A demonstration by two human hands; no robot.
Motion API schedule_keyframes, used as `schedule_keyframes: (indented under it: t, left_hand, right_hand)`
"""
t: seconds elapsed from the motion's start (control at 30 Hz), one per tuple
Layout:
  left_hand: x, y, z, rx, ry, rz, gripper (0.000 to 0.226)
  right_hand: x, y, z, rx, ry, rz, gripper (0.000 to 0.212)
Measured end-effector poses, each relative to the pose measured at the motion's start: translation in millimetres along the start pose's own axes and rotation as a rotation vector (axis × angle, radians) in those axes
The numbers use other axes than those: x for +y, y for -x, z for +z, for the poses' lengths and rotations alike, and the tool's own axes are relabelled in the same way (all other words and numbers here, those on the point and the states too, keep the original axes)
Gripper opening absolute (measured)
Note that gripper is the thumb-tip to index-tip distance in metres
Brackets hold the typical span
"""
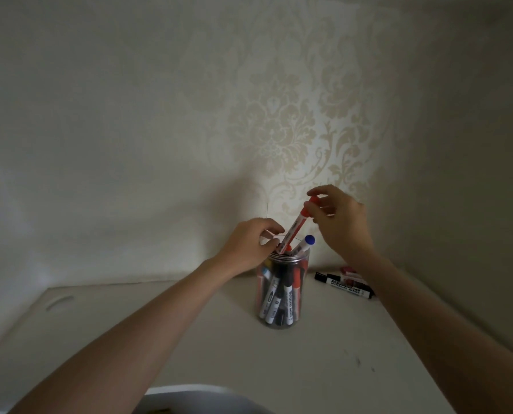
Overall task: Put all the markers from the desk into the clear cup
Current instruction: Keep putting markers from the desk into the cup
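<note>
A wall [130, 115] papered in a pale damask pattern fills most of the view, and below it lies the pale desk [324, 354], pushed up against it. On the desk, near the wall, stands the clear cup [282, 294], upright and already crowded with markers standing on end; a blue-capped marker [304, 245] pokes out above its rim on the right side. To the right of the cup, apart from it, a few loose markers [346, 284] lie flat on the desk, a black one in front and at least one red-tipped one behind, partly hidden by the right forearm.

The left hand [249, 246] rests at the cup's rim, fingers curled around the near-left edge as if steadying it; whether it pinches anything I cannot tell. The right hand [339, 222] is above and to the right of the cup, its grip closed at thumb and fingertips on the capped upper end of a red marker [297, 225].

That marker's long axis slants down and to the left, from the grip toward the mouth of the cup, with its lower end at or just inside the rim beside the left fingers. The coming move probably needs the marker tipped nearer upright and slid down among the others. The loose markers lie closest to the right hand.
</note>
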State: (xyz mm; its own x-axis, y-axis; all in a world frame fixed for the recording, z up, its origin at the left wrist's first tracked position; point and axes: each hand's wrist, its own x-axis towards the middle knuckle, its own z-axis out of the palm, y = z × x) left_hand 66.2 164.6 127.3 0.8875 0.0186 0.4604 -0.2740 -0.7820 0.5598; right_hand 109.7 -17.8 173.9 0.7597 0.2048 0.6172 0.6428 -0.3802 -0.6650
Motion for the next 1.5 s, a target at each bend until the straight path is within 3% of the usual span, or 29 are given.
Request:
schedule_keyframes:
  t: [0.13, 0.33, 0.43, 0.6, 0.7, 0.8, 1.0, 1.2, 1.33, 1.5]
  left_hand:
    - [-5, 1, -9, 0.096, 0.049, -0.033, 0.012]
    - [-10, 4, -15, 0.007, 0.101, -0.033, 0.016]
    - [-11, 6, -16, -0.002, 0.110, -0.039, 0.016]
    - [-13, 11, -21, -0.086, 0.062, 0.031, 0.017]
    - [-7, 12, -24, -0.115, 0.010, 0.139, 0.023]
    - [-1, 13, -22, -0.170, 0.005, 0.224, 0.022]
    - [-10, 12, -18, -0.194, -0.060, 0.098, 0.030]
    - [-3, 5, -19, -0.251, -0.256, 0.098, 0.051]
    - [-2, 6, -15, -0.302, -0.313, 0.109, 0.047]
    - [-9, 14, -15, -0.100, -0.186, 0.177, 0.030]
  right_hand:
    - [-11, -5, -13, -0.077, -0.044, -0.014, 0.018]
    - [-8, -1, 6, -0.361, 0.284, -0.078, 0.023]
    - [3, 9, 19, -0.461, 0.460, -0.069, 0.041]
    - [21, 12, -4, -0.281, 0.377, -0.094, 0.032]
    - [23, 20, -9, -0.285, 0.311, -0.013, 0.027]
    - [23, 17, 2, -0.180, 0.282, -0.029, 0.025]
    - [12, 5, 25, -0.089, 0.301, -0.072, 0.015]
    - [8, -6, 38, -0.037, 0.344, -0.064, 0.013]
    - [1, -10, 35, -0.034, 0.398, -0.027, 0.019]
    - [0, -13, 37, -0.125, 0.517, 0.011, 0.019]
